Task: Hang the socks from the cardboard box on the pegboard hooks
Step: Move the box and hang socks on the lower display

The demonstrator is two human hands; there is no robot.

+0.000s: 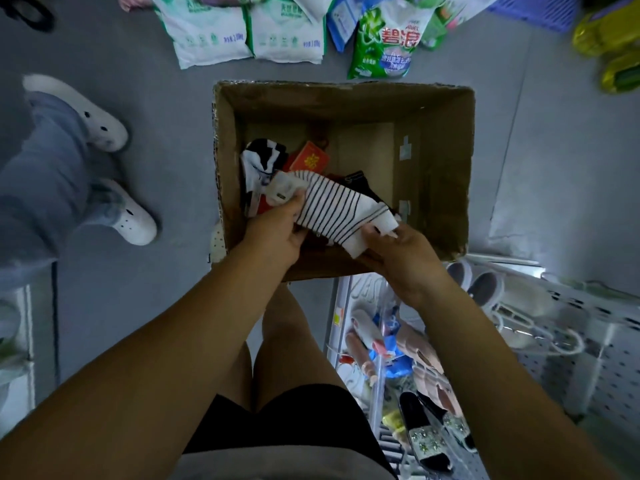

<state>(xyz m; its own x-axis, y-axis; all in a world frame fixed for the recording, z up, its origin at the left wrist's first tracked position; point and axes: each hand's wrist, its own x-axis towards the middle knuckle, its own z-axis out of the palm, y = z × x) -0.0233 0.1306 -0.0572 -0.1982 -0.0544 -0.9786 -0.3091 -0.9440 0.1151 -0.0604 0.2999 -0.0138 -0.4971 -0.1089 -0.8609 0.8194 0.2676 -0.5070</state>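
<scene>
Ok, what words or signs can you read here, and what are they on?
"碧浪": big red characters on the green detergent bag.
"ARIEL": small letters just above them, barely legible.
"囍": what looks like this gold sign, on the red packet in the cardboard box.
White bags with green print: too blurred to read.
Small tag on the striped sock that the left hand and right hand hold: too small to read.

Beyond the box (446,161), a green bag (367,46) bears red "碧浪" with small "ARIEL" above. Inside the box, a red packet (309,157) shows a gold "囍". Print on white bags (207,32) beyond the box is too blurred to read.
</scene>
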